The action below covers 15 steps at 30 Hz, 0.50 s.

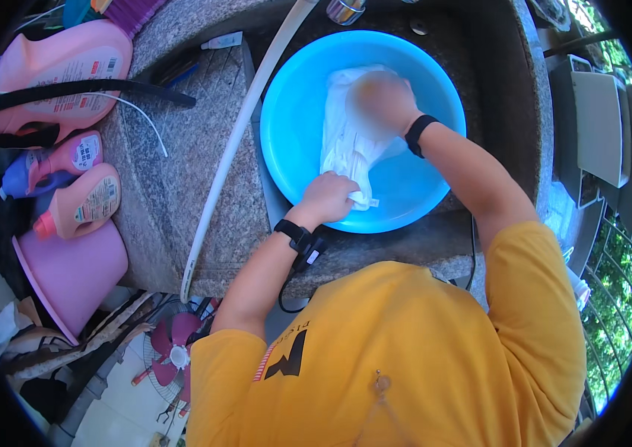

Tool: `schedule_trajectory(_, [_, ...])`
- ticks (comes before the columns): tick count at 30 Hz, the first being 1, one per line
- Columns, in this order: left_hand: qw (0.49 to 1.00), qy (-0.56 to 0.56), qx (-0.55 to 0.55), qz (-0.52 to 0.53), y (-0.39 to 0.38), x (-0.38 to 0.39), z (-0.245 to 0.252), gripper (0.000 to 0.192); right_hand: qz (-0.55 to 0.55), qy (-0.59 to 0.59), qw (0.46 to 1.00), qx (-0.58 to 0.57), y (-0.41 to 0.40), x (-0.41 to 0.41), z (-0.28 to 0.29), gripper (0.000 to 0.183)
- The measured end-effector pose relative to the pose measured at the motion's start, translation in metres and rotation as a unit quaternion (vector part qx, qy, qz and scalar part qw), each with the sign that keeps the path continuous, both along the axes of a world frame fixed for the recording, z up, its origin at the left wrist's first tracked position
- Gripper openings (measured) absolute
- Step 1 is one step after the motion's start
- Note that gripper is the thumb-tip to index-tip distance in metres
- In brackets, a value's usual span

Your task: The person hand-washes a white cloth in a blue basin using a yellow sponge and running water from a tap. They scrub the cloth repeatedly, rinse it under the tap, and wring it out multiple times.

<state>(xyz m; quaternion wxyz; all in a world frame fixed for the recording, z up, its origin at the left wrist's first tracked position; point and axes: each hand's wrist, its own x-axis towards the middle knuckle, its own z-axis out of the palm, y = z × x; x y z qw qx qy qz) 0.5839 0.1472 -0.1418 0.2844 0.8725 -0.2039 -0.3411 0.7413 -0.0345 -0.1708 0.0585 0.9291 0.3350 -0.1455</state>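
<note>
A white cloth garment (341, 131) lies bunched lengthwise inside a round blue plastic basin (283, 84). My left hand (327, 198) grips its near end by the basin's front rim, where a small tag shows below my fingers. Over the far part of the garment is my right hand (394, 103), knuckles up. A blur covers that hand's fingers, with a yellowish-brown patch in it, so whether it holds anything is hidden. The basin sits in a dark stone sink (500, 112). Both wrists wear black bands.
A white pipe (230, 151) slants across the granite washboard (204, 207). Pink detergent bottles (89, 201) and a pink bucket (78, 268) stand left. A chrome tap (345, 11) is beyond the basin. A black cable (473, 251) hangs near my right arm; a fan (173, 357) is lower left.
</note>
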Motion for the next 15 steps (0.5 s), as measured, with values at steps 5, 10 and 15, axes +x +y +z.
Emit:
schedule_trajectory(5, [0.999, -0.030, 0.007, -0.027, -0.009, -0.005, -0.003, 0.024, 0.108, 0.090, 0.982, 0.124, 0.014, -0.075, 0.006, 0.034])
schedule_trajectory(10, [0.998, -0.017, 0.044, -0.045, -0.012, -0.005, 0.016, 0.028, 0.095, 0.033, 0.993, 0.056, 0.003, -0.053, -0.007, 0.037])
schedule_trajectory(15, [0.995, 0.088, 0.014, -0.050, -0.001, 0.026, 0.015, 0.033, -0.027, 0.163, 0.986, 0.013, -0.010, -0.024, 0.019, 0.039])
